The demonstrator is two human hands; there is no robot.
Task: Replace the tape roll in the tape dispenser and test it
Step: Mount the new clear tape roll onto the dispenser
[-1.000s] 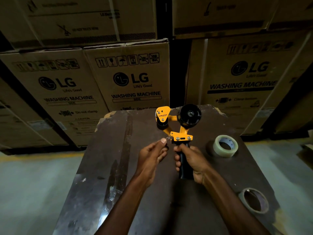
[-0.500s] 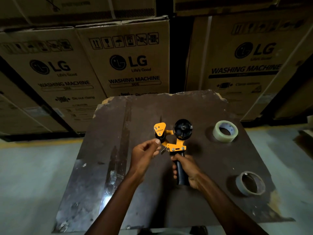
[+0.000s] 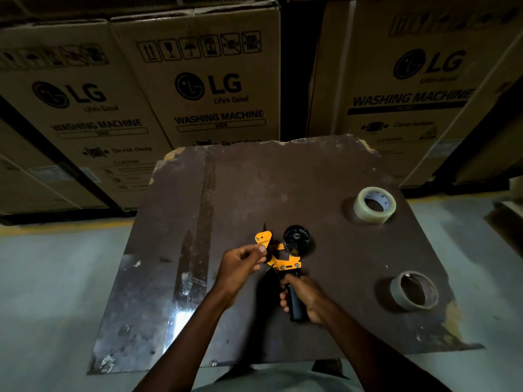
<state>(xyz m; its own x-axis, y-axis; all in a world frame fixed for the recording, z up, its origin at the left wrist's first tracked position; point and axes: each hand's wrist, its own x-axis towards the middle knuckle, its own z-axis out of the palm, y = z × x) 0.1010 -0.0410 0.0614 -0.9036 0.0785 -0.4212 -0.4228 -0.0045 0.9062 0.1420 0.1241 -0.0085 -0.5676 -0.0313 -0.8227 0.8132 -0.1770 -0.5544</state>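
**Yellow dispenser, bare hub: loading comes next**

Yellow-and-black, the tape dispenser (image 3: 278, 254) sits at the centre of the frame, held over a dark worn board (image 3: 283, 179). The right hand (image 3: 304, 298) is wrapped tight around its black handle, fingers curled closed. The left hand (image 3: 240, 264) pinches the front end of the tool, thumb and fingertips pressed together on the yellow guard plate by the roller; exactly which part they nip is hard to tell in the dim light. The black hub (image 3: 296, 240) carries no roll.

Right of centre, toward the upper right, a full roll of clear tape (image 3: 374, 205) lies flat on the board, well apart from the tool. At lower right lies a spent cardboard core (image 3: 414, 290), also flat.

Judged from this, the old roll is off and the fresh one is not yet fitted. To do it well, the right hand should keep the handle steady while the left lets go and fetches the clear roll, seating it fully on the hub with the sticky side set to face down past the roller. Fingers should stay clear of the toothed blade at the front.
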